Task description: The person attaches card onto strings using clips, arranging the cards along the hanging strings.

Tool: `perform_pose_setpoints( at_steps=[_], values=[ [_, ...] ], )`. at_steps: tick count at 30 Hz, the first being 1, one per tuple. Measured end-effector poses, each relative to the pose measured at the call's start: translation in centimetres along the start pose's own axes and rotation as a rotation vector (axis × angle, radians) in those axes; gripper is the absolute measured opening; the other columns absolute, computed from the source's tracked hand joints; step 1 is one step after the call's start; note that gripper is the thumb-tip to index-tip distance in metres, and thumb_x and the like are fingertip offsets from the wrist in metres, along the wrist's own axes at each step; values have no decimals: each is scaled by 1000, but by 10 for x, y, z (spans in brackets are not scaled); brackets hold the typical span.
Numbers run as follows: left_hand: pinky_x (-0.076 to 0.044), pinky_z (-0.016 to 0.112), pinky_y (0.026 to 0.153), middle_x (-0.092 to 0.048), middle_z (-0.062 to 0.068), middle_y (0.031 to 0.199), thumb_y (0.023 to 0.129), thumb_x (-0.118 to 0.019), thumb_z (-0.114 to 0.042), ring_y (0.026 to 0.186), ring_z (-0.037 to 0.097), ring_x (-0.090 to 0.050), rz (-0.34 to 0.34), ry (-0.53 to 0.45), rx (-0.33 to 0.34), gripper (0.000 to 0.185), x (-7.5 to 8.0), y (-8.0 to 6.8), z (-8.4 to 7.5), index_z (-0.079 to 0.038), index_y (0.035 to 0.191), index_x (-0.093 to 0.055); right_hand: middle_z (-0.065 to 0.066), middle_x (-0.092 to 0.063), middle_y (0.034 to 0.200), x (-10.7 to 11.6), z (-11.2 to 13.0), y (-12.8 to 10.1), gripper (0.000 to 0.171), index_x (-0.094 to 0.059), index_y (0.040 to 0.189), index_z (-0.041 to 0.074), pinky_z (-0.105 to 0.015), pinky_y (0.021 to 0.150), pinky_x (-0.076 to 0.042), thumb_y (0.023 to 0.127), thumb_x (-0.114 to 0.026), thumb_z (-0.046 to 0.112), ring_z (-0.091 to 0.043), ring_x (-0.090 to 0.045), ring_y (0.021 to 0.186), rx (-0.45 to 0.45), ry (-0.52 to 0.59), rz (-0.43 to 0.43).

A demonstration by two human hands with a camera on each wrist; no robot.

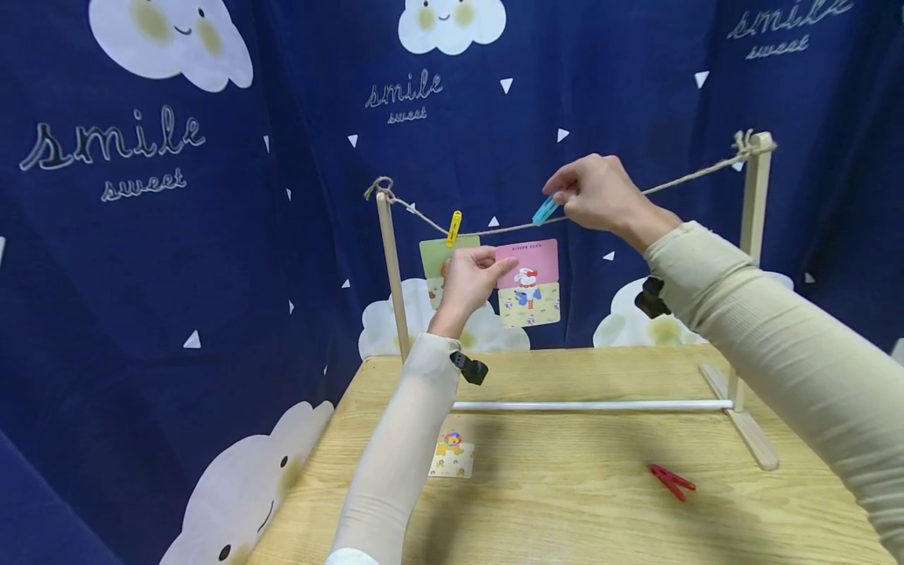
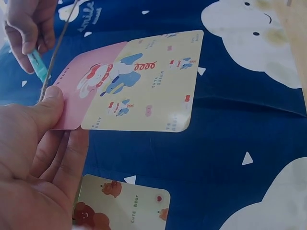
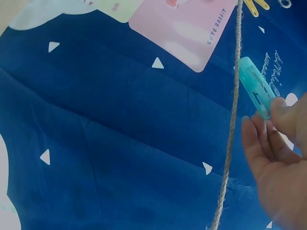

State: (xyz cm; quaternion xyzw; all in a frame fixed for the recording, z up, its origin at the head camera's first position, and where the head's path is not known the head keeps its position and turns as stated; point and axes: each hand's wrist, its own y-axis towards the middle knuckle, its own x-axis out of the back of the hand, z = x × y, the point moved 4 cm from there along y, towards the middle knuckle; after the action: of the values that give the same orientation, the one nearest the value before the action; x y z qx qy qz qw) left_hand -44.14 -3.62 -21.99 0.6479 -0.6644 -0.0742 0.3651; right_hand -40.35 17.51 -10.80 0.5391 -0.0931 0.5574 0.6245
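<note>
A twine line (image 1: 508, 228) sags between two wooden posts. My left hand (image 1: 472, 276) pinches the left edge of a pink and yellow rabbit card (image 1: 528, 283) (image 2: 139, 84) just under the twine (image 2: 53, 67). My right hand (image 1: 596, 192) pinches a light blue clothespin (image 1: 544, 210) (image 3: 255, 87) at the twine (image 3: 230, 124), above the card's top right corner. A yellow clothespin (image 1: 453, 227) holds a green bear card (image 1: 432, 263) (image 2: 122, 206) on the line, partly behind my left hand.
The wooden rack's posts (image 1: 392, 275) (image 1: 752, 204) stand on a wooden table (image 1: 579, 471), joined by a white rod (image 1: 593, 406). A lion card (image 1: 452, 453) and a red clothespin (image 1: 672, 480) lie on the table. A blue cloud-print curtain (image 1: 176, 235) hangs behind.
</note>
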Motion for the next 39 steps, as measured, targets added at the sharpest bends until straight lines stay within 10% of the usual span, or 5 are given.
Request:
perform_pose_setpoints(
  at_steps=[39],
  values=[
    [-29,26,48,-66,0,68,91,-81,-37,58,10,-48,-24,-73,-19,24,-4,4,6,-14,85,-79,-18,-74,109,-17,-1,6,31,-77,112,2,-42,85,-59,93,-56,-9,-29,-64,93,-6,-46,86]
  ],
)
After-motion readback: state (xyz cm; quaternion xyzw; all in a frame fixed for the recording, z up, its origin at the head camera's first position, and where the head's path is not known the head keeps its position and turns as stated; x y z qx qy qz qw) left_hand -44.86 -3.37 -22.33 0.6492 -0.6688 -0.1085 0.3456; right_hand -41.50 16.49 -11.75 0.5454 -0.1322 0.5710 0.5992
